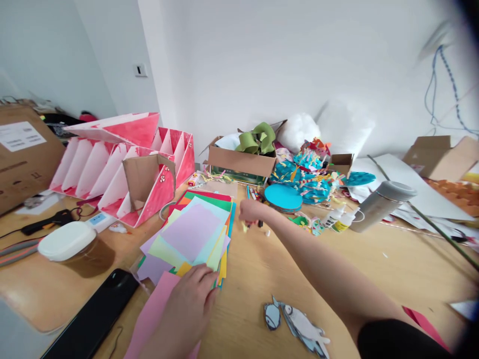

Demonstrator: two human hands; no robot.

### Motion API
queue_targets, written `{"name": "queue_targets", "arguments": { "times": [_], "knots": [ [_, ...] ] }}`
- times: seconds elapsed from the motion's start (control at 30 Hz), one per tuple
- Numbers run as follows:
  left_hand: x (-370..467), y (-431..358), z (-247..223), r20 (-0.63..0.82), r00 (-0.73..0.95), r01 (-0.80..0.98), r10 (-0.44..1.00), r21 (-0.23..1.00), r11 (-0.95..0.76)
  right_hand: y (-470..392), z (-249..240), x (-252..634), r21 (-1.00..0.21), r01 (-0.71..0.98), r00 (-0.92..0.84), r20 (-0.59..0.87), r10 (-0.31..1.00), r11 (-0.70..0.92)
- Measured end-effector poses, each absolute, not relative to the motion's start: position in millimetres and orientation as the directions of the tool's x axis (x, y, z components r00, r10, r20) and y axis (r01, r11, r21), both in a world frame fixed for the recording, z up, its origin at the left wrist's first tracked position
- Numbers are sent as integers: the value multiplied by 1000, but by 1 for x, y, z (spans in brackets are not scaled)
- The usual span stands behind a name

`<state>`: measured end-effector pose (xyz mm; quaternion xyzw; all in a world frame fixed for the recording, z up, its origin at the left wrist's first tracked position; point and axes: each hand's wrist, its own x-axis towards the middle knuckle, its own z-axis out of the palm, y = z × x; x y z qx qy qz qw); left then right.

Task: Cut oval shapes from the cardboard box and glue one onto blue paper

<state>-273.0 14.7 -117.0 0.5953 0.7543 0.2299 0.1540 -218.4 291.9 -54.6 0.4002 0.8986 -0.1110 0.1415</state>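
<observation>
My left hand lies over the near edge of a pile of coloured paper sheets, its fingers stretched and resting on the top sheets. A pink sheet runs under this hand. Past the pile's right side reaches my right hand, its fingers closed just above the table. A small yellowish bit shows below those fingers; whether it is held I cannot tell. Close to that hand are a small dark item and a small white piece. Fish cutouts lie on the table between my arms.
A black phone and a white-lidded container are at left, before a pink-and-white cardboard structure. Behind stand an open box, blue discs and paper scraps. Glue bottles and a grey tumbler stand at right.
</observation>
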Motion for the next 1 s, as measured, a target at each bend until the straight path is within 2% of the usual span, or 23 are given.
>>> {"name": "queue_targets", "arguments": {
  "times": [0.1, 0.2, 0.27, 0.33, 0.43, 0.47, 0.5, 0.57, 0.63, 0.7, 0.8, 0.87, 0.93, 1.0],
  "knots": [
    [-275, 16, -121, 204, -305, 817, 930, 559, 145, 310, -33, -229, -119, 769, -639, -179, 748, 628],
    [-279, 14, -113, 361, -481, 712, 799, 693, 116, 293, -27, -233, -194, 702, -707, -77, 702, 685],
    [-283, 11, -103, 362, -648, 553, 670, 829, 87, 254, -32, -226, -274, 571, -815, -70, 576, 774],
    [-287, 7, -92, 312, -775, 365, 549, 931, -14, 201, -43, -210, -352, 396, -914, -65, 400, 848],
    [-294, 0, -75, 270, -866, 163, 422, 948, -272, 121, -68, -175, -399, 138, -989, -1, 150, 907],
    [-296, -2, -70, 266, -877, 122, 401, 929, -350, 100, -78, -163, -359, -55, -995, 97, -21, 932],
    [-297, -4, -63, 272, -880, 97, 389, 905, -413, 83, -89, -153, -275, -169, -979, 160, -128, 947],
    [-297, -10, -48, 301, -871, 77, 388, 864, -497, 61, -109, -140, -60, -268, -940, 237, -247, 962],
    [-294, -21, -30, 343, -853, 94, 393, 842, -531, 52, -127, -137, 110, -273, -913, 284, -293, 956],
    [-287, -39, -14, 390, -828, 140, 402, 839, -527, 49, -137, -139, 205, -261, -892, 323, -317, 943],
    [-272, -81, -9, 458, -778, 287, 431, 868, -405, 45, -138, -141, 253, -235, -868, 379, -320, 938],
    [-259, -114, -25, 491, -700, 443, 519, 868, -223, 35, -131, -131, 241, -204, -864, 410, -290, 949],
    [-246, -143, -53, 545, -485, 662, 684, 740, -120, 19, -123, -111, 204, -150, -881, 417, -224, 967],
    [-233, -164, -86, 590, -265, 869, 763, 489, -76, -2, -116, -84, 155, -79, -908, 396, -136, 985]
  ]
}}
